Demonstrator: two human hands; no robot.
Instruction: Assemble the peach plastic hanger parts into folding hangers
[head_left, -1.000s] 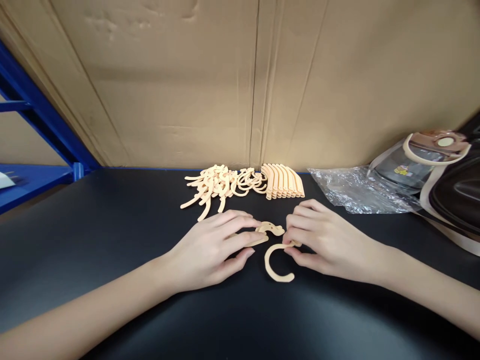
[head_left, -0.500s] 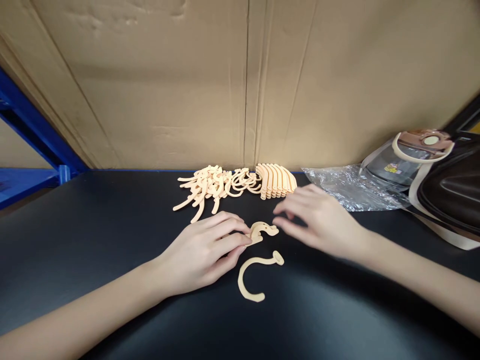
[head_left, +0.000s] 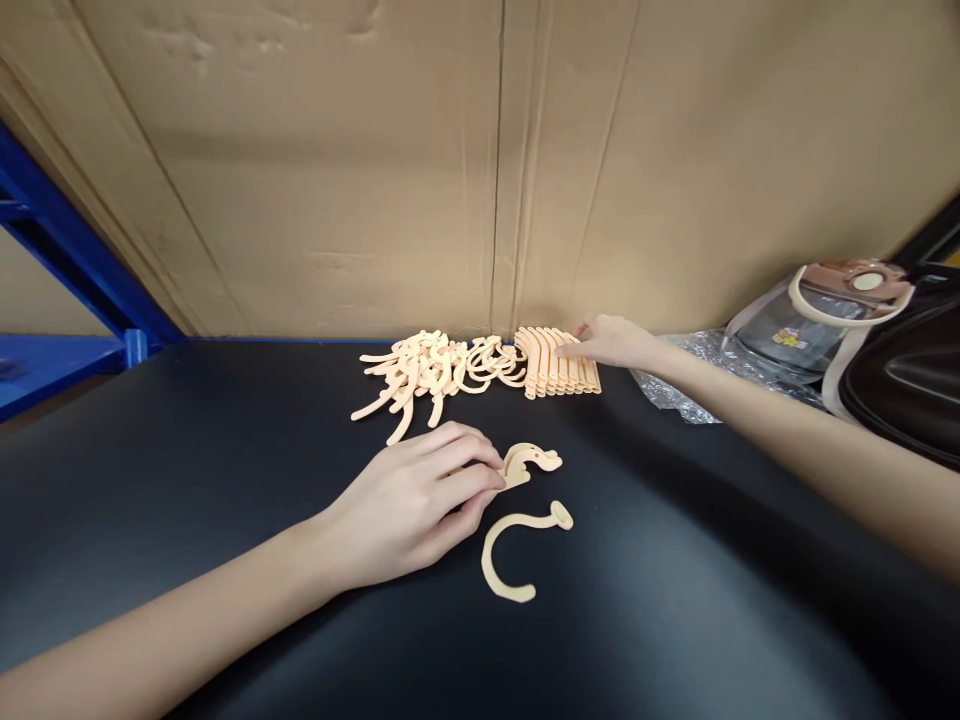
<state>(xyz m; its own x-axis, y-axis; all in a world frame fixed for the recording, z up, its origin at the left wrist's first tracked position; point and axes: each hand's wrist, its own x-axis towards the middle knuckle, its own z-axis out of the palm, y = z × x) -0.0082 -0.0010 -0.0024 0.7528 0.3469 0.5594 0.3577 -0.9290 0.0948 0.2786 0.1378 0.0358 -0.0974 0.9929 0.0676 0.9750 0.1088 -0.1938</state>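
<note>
My left hand rests on the black table with bent fingers closed on the near end of a curved beige piece. That piece has a small hole near its far end; my fingers hide the rest. Just in front of it lies a beige hook with a round disc at one end, apart from both hands. My right hand reaches to the back, its thumb and fingers around the right end of a row of curved beige arms. Part of its grip is hidden.
Left of the row lie a loose pile of curved beige pieces and several beige hooks. A cardboard wall stands behind. At right are clear plastic wrap, a transparent container and a dark bag.
My right hand has moved back from beside the curved piece to the row of arms. My left hand keeps its hold, and the hook lies as before.
</note>
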